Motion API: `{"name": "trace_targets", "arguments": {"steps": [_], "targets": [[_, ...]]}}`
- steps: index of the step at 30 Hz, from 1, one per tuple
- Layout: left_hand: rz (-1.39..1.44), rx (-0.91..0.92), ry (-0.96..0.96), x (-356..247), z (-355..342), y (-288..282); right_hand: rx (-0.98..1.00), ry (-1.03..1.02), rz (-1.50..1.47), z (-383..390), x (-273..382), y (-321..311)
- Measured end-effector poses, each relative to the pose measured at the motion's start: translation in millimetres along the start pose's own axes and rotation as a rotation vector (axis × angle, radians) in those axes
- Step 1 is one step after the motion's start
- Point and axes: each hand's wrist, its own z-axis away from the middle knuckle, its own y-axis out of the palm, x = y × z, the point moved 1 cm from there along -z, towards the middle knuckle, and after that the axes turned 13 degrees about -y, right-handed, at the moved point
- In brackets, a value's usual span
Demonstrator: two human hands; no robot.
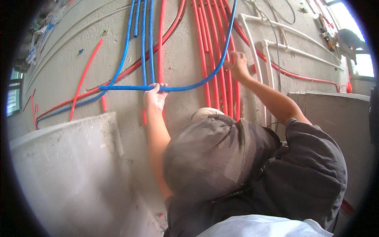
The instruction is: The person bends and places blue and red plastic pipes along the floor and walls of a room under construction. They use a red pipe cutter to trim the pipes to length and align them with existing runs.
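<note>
A long blue pipe (189, 87) bends from its free end at the left, across in front of me, and up to the top of the picture. My left hand (155, 98) is closed around its straighter part. Fingers apart, my right hand (239, 67) is beside the rising part of the same pipe, over a bundle of red pipes (213, 73). Whether its fingertips touch the blue pipe I cannot tell. Below my left hand, several straight blue pipes (144, 51) run along the floor beside a single red pipe (160, 39).
Grey concrete blocks stand at left (59, 158) and right (331, 118). White pipes (304, 51) and a thin grey cable (278, 47) lie at right. A loose red pipe (85, 77) lies left. My bent knee (221, 154) in patterned trousers and a pale shoe (207, 112) are between my arms.
</note>
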Motion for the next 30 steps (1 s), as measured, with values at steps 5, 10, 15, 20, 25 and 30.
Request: {"name": "trace_targets", "arguments": {"steps": [5,10,15,20,25,30], "targets": [[-0.011,-0.119,0.054,-6.4,7.6,-7.3,0.129,0.493,-0.566,-45.0,-39.8,55.9],[-0.148,-0.117,0.171,23.1,64.6,18.4,0.152,0.533,-1.213,-78.1,-74.1,42.1],[0.191,-0.244,0.116,131.2,138.6,33.2,0.139,0.443,-1.149,-147.4,-109.1,13.9],[-0.064,-0.398,0.369,192.2,132.7,-29.9,0.329,0.148,-1.267,-164.1,-13.9,16.4],[0.59,-0.643,0.2,142.9,141.9,-102.5,0.352,0.134,-1.165,-103.8,88.7,22.8],[0.565,-0.744,0.176,109.9,170.4,-141.0,0.452,0.119,-1.242,-59.1,107.3,27.4]]}}
